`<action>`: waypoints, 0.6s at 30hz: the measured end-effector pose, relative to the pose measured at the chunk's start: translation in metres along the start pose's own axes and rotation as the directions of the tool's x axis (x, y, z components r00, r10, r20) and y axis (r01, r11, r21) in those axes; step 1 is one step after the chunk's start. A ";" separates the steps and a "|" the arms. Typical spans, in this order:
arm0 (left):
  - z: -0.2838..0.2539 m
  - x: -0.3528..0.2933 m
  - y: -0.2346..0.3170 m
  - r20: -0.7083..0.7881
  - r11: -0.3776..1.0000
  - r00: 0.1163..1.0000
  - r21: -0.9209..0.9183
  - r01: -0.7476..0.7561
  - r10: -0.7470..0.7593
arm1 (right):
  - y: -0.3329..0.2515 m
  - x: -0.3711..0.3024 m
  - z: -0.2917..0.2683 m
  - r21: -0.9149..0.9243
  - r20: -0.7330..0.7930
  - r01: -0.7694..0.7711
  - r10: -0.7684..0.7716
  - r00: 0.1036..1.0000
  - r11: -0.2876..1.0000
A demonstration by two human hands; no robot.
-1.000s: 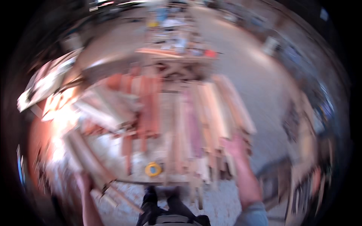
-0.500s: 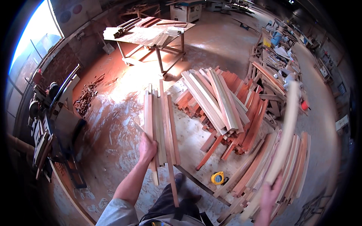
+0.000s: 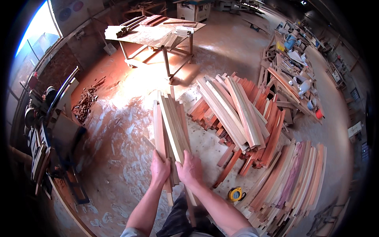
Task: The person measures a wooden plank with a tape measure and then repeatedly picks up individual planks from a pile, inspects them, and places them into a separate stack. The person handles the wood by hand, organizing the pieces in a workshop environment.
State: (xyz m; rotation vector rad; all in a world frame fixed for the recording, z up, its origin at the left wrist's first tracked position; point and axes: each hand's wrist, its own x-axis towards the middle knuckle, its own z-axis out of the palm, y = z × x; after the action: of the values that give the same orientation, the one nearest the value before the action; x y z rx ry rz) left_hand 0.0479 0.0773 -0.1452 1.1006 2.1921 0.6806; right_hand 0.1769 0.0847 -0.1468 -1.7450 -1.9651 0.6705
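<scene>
A bundle of long, narrow wood strips (image 3: 158, 122), pale and reddish brown, stretches away in front of me. My left hand (image 3: 160, 169) is closed around its left side near the close end. On the right, my right hand (image 3: 189, 169) grips a pale wood strip (image 3: 169, 124) that lies along the top of the bundle, slightly slanted. The two hands are side by side, a small gap between them. My right fingers are partly hidden, and the near ends of the strips run down between my forearms.
Right of the bundle, pale strips (image 3: 223, 110) lie across a heap of red-brown strips (image 3: 272, 138). A fanned stack of strips (image 3: 292, 177) sits at lower right, beside a yellow tape measure (image 3: 235, 194). A wooden table (image 3: 146, 37) stands ahead; machinery (image 3: 59, 114) is at left.
My right hand has come left from the stack at lower right, bringing a pale strip onto the bundle. My left hand keeps hold of the bundle, slightly lower in view.
</scene>
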 end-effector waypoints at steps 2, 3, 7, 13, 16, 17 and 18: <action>-0.001 0.001 -0.001 0.006 0.999 1.000 -0.038 0.008 -0.007 | -0.004 0.003 0.011 -0.050 0.002 0.006 -0.006 1.000 0.999; -0.001 0.002 -0.002 0.009 0.999 1.000 -0.050 0.012 -0.012 | -0.005 0.002 0.014 -0.074 0.004 0.011 -0.011 1.000 0.997; 0.002 0.002 -0.001 0.017 0.997 1.000 -0.072 0.024 -0.023 | -0.013 -0.012 0.011 -0.100 -0.051 -0.018 0.013 0.999 0.995; 0.002 0.001 -0.011 -0.055 0.975 0.994 -0.194 -0.108 0.099 | -0.017 -0.019 0.017 -0.070 -0.025 -0.051 0.049 0.998 0.996; -0.004 0.002 -0.013 -0.052 0.981 0.992 -0.151 -0.122 0.116 | -0.021 -0.020 0.019 -0.043 -0.046 -0.052 0.050 0.998 0.998; -0.006 0.001 -0.009 -0.029 0.983 0.994 -0.153 -0.104 0.101 | -0.022 -0.018 0.023 -0.061 -0.062 -0.053 0.049 0.997 0.997; -0.007 0.002 -0.011 0.004 0.976 0.996 -0.202 -0.086 0.089 | -0.023 -0.018 0.026 -0.078 -0.078 -0.056 0.050 0.996 0.995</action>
State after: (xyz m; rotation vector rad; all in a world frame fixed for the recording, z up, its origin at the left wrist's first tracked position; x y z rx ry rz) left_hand 0.0359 0.0722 -0.1481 1.0966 2.0217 0.9110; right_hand 0.1449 0.0627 -0.1534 -1.8481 -1.9247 0.5415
